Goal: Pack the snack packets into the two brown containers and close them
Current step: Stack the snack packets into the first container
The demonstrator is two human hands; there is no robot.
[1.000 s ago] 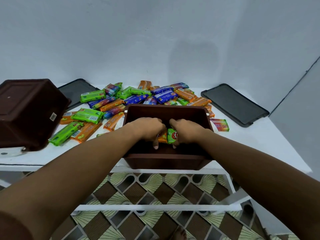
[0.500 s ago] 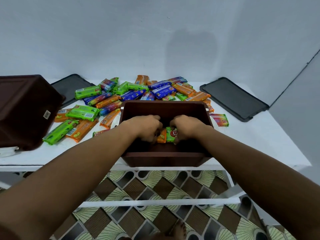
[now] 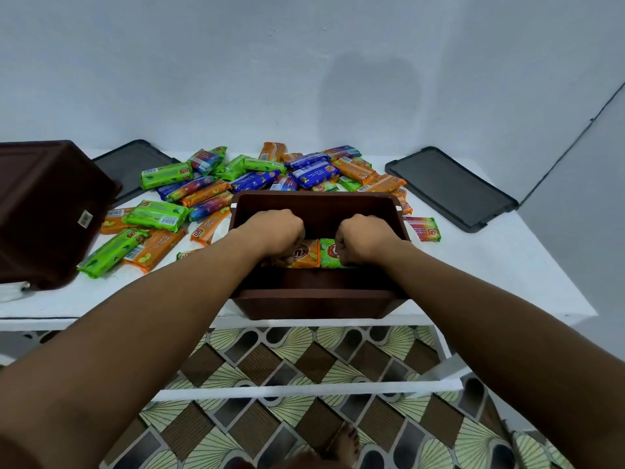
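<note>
An open brown container [image 3: 318, 301] stands at the table's front edge. Both my hands are inside it. My left hand [image 3: 275, 233] is closed on an orange snack packet [image 3: 306, 253]. My right hand [image 3: 363, 238] is closed on a green snack packet [image 3: 329, 253] right beside it; the two packets touch, low in the container. A second brown container [image 3: 44, 208] lies tipped over at the far left. A heap of green, orange, blue and rainbow snack packets [image 3: 257, 177] covers the table behind the open container.
Two dark grey lids lie flat at the back: one lid [image 3: 449, 186] at the right, another lid [image 3: 135, 164] at the left, partly under the tipped container. A single rainbow packet [image 3: 422, 228] lies right of the container. The white table edge [image 3: 101, 321] runs in front; patterned floor below.
My hands have drawn slightly apart inside the container, so more of the orange and green packets shows between them. The view has shifted a little.
</note>
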